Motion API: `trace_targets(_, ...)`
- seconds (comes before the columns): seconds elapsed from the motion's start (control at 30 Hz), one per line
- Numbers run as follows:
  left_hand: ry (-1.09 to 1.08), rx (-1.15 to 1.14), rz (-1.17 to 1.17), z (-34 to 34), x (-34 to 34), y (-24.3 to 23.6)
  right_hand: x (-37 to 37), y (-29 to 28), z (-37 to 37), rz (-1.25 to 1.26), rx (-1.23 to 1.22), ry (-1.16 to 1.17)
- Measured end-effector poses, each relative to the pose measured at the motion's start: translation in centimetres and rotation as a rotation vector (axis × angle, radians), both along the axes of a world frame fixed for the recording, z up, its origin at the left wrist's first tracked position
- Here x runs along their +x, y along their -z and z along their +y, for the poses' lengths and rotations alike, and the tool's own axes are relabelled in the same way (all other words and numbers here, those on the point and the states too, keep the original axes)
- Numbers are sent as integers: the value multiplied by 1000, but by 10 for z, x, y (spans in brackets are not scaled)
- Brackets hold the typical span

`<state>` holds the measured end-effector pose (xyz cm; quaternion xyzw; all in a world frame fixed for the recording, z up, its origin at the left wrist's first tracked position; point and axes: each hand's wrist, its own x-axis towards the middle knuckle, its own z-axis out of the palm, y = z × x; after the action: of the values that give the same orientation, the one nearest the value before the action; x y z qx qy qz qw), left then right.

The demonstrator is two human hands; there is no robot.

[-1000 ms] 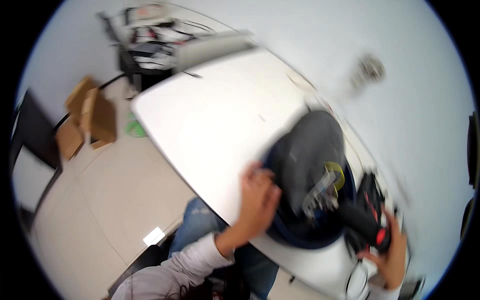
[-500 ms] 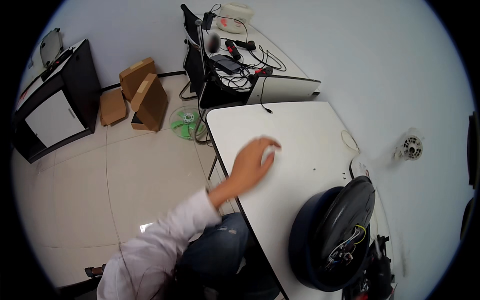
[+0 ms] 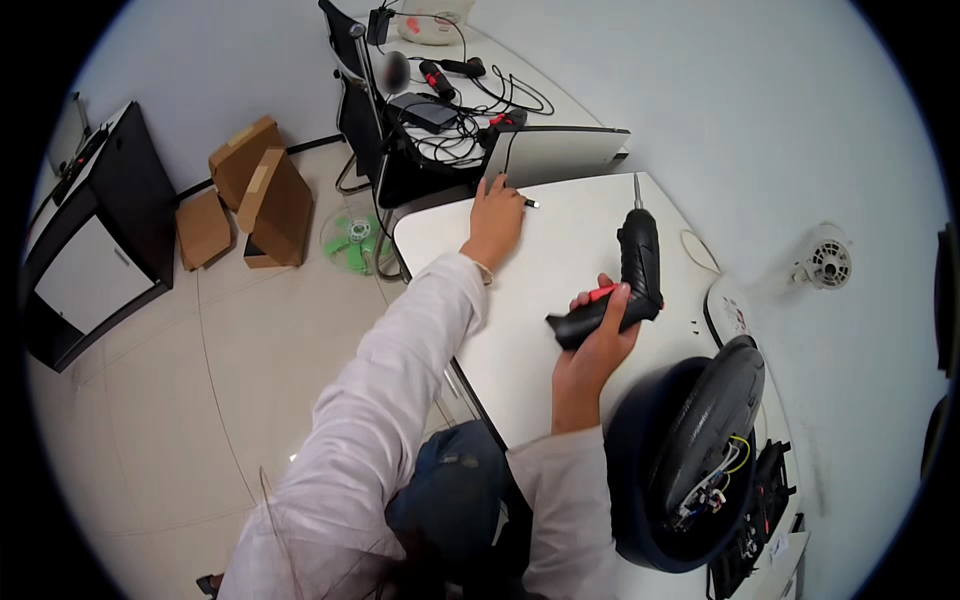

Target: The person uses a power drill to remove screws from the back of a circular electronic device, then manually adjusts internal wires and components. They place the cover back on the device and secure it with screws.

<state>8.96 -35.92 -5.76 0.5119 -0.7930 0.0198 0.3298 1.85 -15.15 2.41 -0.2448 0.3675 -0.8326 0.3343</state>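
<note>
The right hand [image 3: 598, 335] is clamped on a black electric screwdriver [image 3: 622, 278], bit pointing away over the white table [image 3: 560, 260]. The left hand [image 3: 495, 215] reaches to the far edge, fingers closing on a small dark piece [image 3: 530, 203] — probably a bit or screw. Judged step: fetching it; next calls for a fine pinch.

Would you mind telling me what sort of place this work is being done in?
Probably a small repair workshop or office: a white table, an electric screwdriver in the right hand, an opened round appliance with exposed wires.
</note>
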Motion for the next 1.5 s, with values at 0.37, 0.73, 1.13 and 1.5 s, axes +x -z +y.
trace_targets(0.37,166,-140,158,25,-2,-46,-80,63,-138,-402,-206,-16)
trace_targets(0.73,430,-146,266,22,-26,-39,-90,66,-172,-721,-433,-262)
trace_targets(1.13,382,-179,350,22,-26,-45,-79,67,-170,-795,-415,-370)
trace_targets(1.5,450,-227,373,21,-27,-45,-78,64,-168,-780,-397,-380)
